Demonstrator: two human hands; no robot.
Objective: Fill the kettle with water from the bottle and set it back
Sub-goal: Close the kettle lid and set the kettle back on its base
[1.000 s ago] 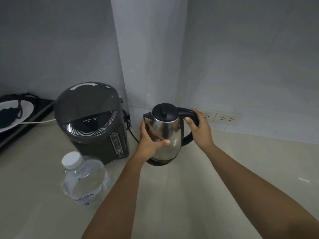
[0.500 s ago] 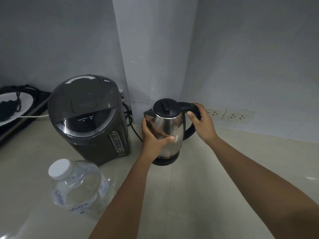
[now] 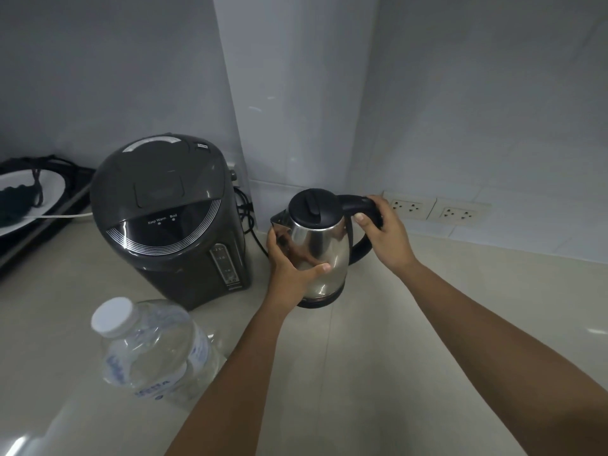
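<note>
Standing upright at the counter's far corner, the kettle (image 3: 317, 248) is clasped by both hands: right hand (image 3: 383, 232) wrapping its handle, left hand (image 3: 289, 264) cupping its body; the capped bottle (image 3: 148, 347) waits near left, closer to the left hand.

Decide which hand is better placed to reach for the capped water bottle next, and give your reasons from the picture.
The left hand. It only steadies the kettle body, and the bottle stands on its side of the counter. The right hand grips the handle, farther away.
</note>
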